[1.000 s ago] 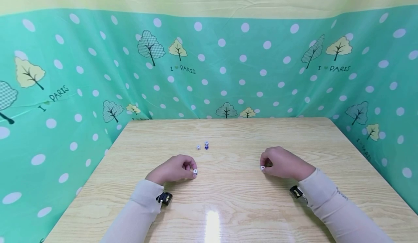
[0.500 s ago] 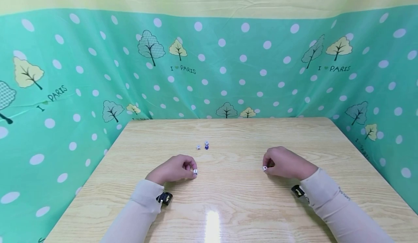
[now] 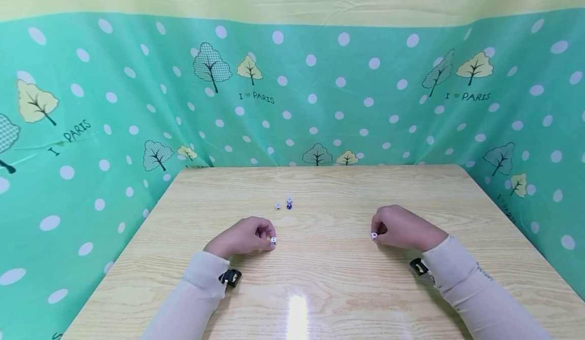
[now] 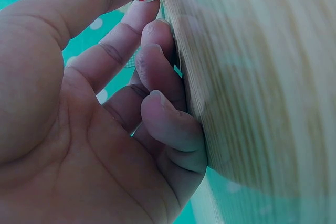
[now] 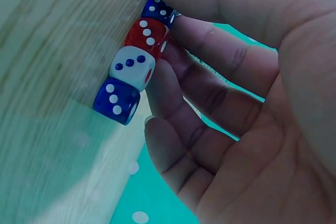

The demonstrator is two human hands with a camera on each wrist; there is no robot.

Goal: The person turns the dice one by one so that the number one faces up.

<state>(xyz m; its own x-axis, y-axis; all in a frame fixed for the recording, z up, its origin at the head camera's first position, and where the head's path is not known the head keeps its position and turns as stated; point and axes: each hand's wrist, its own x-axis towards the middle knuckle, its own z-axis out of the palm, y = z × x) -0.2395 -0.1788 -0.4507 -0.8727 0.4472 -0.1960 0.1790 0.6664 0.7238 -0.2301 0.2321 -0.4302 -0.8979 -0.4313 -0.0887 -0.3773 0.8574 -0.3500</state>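
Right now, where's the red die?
In the right wrist view, the red die sits beside the right hand, between a blue die and a white die.

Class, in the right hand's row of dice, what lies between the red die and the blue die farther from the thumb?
One white die, as the right wrist view shows.
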